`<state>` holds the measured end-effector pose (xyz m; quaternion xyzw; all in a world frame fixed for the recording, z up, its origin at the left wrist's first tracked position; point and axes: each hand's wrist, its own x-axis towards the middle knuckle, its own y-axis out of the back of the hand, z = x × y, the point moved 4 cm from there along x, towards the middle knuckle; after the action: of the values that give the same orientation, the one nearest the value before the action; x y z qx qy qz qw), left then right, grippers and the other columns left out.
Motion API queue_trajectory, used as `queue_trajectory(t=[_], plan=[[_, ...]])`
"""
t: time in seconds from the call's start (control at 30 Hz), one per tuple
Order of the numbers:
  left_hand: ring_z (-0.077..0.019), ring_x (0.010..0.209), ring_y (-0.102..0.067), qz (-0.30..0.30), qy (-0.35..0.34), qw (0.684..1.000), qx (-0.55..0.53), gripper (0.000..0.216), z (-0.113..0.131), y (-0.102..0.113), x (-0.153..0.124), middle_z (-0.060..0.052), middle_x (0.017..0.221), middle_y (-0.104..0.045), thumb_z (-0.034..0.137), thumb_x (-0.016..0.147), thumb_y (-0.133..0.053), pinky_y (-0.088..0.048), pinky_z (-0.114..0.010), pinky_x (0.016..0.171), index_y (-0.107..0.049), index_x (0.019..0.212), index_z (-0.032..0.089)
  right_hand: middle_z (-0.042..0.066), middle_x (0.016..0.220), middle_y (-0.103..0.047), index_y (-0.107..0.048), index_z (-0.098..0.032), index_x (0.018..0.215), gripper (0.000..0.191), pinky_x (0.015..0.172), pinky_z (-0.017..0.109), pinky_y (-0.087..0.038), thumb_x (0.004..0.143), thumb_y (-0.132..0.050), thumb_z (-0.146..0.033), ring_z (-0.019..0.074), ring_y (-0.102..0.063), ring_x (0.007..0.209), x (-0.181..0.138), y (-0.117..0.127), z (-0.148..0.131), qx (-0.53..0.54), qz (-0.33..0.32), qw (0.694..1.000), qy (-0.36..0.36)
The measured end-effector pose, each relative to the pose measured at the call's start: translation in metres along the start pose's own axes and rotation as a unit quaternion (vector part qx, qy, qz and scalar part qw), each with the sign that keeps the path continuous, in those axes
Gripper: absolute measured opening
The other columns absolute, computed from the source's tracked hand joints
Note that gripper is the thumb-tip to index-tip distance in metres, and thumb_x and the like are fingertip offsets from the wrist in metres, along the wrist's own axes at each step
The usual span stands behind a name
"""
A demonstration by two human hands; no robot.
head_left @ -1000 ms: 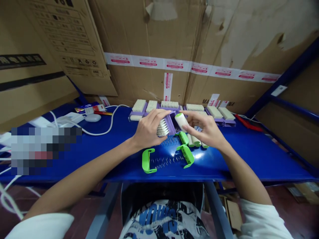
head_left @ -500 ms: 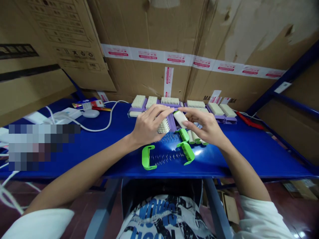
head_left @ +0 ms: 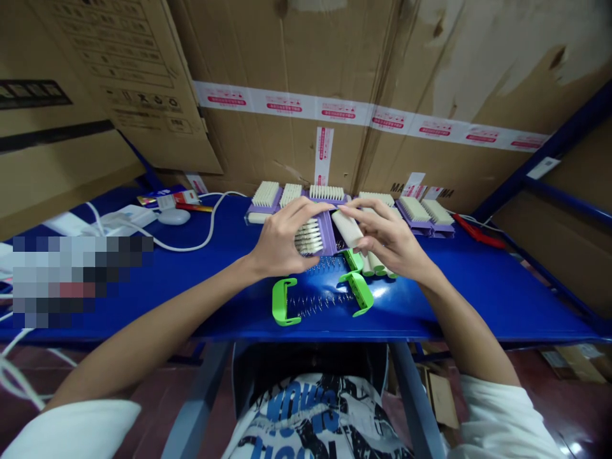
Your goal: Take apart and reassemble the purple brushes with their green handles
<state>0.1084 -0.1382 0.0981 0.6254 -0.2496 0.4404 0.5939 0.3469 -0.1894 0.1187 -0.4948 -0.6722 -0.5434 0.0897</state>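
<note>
My left hand (head_left: pixel 282 239) is closed around a purple brush (head_left: pixel 327 233), its white bristles pointing left under the palm. Between the fingers of my right hand (head_left: pixel 391 239) is a white roller (head_left: pixel 347 229), tilted and up against the hollow back of the brush; whether it is seated there I cannot tell. Just below, a pair of green end pieces (head_left: pixel 281 303) joined by thin coiled springs (head_left: pixel 320 304) lies on the table. A second springy green piece (head_left: pixel 352 260) is partly hidden behind it. Several white rollers with green ends (head_left: pixel 376 265) lie beneath my right hand.
Along the back of the blue table (head_left: pixel 215 306) stand several purple brushes (head_left: pixel 326 193), bristles up, against a cardboard wall (head_left: pixel 287 57). To the left are a white mouse (head_left: pixel 173 217), a white cable (head_left: pixel 201 245) and small packets. A red tool (head_left: pixel 478 231) lies at right.
The brush has turned so more of its bristles and purple side show. My right hand has shifted the white roller slightly, its green end now out of sight.
</note>
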Motion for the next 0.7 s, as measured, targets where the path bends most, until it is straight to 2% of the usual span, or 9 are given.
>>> queue_trajectory(t=[0.03, 0.1, 0.17, 0.27, 0.37, 0.43, 0.63, 0.7], plan=[[-0.0307, 0.116, -0.077, -0.005, 0.005, 1.000, -0.021, 0.079, -0.001, 0.000, 0.000, -0.010, 0.133, -0.078, 0.028, 0.077, -0.083, -0.068, -0.045, 0.094, -0.062, 0.153, 0.025, 0.013, 0.167, -0.062, -0.060, -0.043, 0.172, 0.059, 0.110, 0.051, -0.068, 0.114, -0.070, -0.053, 0.0270, -0.077, 0.126, 0.001, 0.001, 0.000, -0.003, -0.010, 1.000, 0.020], [-0.0311, 0.117, -0.078, -0.014, 0.008, 0.998, -0.058, 0.081, -0.002, 0.000, 0.001, -0.011, 0.135, -0.078, 0.030, 0.076, -0.087, -0.068, -0.046, 0.097, -0.063, 0.153, 0.024, 0.011, 0.182, -0.053, -0.052, -0.045, 0.177, 0.068, 0.132, 0.060, -0.054, 0.113, -0.072, -0.053, 0.0342, -0.061, 0.160, 0.002, 0.003, -0.002, 0.003, -0.041, 0.998, 0.055], [-0.0317, 0.117, -0.078, -0.025, 0.004, 0.996, -0.086, 0.083, -0.003, -0.001, 0.001, -0.012, 0.135, -0.079, 0.031, 0.074, -0.090, -0.067, -0.048, 0.099, -0.063, 0.152, 0.024, 0.009, 0.186, -0.049, -0.046, -0.046, 0.180, 0.071, 0.139, 0.062, -0.044, 0.114, -0.072, -0.049, 0.0342, -0.048, 0.172, 0.003, 0.004, -0.005, 0.012, -0.068, 0.995, 0.078], [-0.0321, 0.117, -0.079, -0.031, 0.001, 0.994, -0.108, 0.086, -0.004, -0.002, 0.000, -0.012, 0.134, -0.079, 0.031, 0.072, -0.093, -0.068, -0.050, 0.101, -0.063, 0.152, 0.024, 0.008, 0.183, -0.054, -0.055, -0.044, 0.175, 0.061, 0.134, 0.058, -0.051, 0.115, -0.070, -0.046, 0.0320, -0.057, 0.166, 0.002, 0.002, -0.011, 0.008, -0.064, 0.995, 0.078], [-0.0321, 0.117, -0.080, -0.022, 0.003, 0.993, -0.116, 0.088, -0.004, 0.000, 0.000, -0.013, 0.134, -0.080, 0.029, 0.072, -0.094, -0.068, -0.050, 0.101, -0.062, 0.154, 0.024, 0.011, 0.173, -0.065, -0.071, -0.038, 0.163, 0.049, 0.125, 0.052, -0.060, 0.115, -0.070, -0.046, 0.0309, -0.068, 0.155, 0.001, -0.001, -0.017, -0.003, -0.010, 0.998, 0.066], [-0.0325, 0.118, -0.080, -0.021, 0.003, 0.993, -0.119, 0.089, -0.004, 0.000, 0.001, -0.014, 0.137, -0.079, 0.029, 0.073, -0.095, -0.068, -0.050, 0.101, -0.061, 0.155, 0.024, 0.012, 0.170, -0.068, -0.077, -0.035, 0.157, 0.044, 0.122, 0.049, -0.062, 0.114, -0.072, -0.044, 0.0308, -0.072, 0.150, 0.000, -0.003, -0.021, -0.002, 0.018, 0.998, 0.064], [-0.0324, 0.123, -0.078, -0.001, -0.015, 0.991, -0.133, 0.087, 0.003, 0.004, 0.004, -0.014, 0.143, -0.079, 0.030, 0.078, -0.094, -0.067, -0.051, 0.105, -0.060, 0.159, 0.024, 0.010, 0.167, -0.071, -0.081, -0.037, 0.150, 0.038, 0.123, 0.053, -0.061, 0.114, -0.073, -0.043, 0.0323, -0.071, 0.151, -0.001, -0.005, -0.027, 0.052, 0.067, 0.995, 0.044], [-0.0317, 0.123, -0.078, 0.012, -0.020, 0.991, -0.130, 0.085, 0.006, 0.005, 0.005, -0.014, 0.141, -0.079, 0.029, 0.079, -0.093, -0.067, -0.050, 0.104, -0.061, 0.158, 0.024, 0.010, 0.168, -0.070, -0.081, -0.038, 0.150, 0.037, 0.117, 0.053, -0.065, 0.115, -0.071, -0.043, 0.0310, -0.077, 0.142, -0.002, -0.005, -0.029, 0.047, 0.080, 0.994, 0.053]])
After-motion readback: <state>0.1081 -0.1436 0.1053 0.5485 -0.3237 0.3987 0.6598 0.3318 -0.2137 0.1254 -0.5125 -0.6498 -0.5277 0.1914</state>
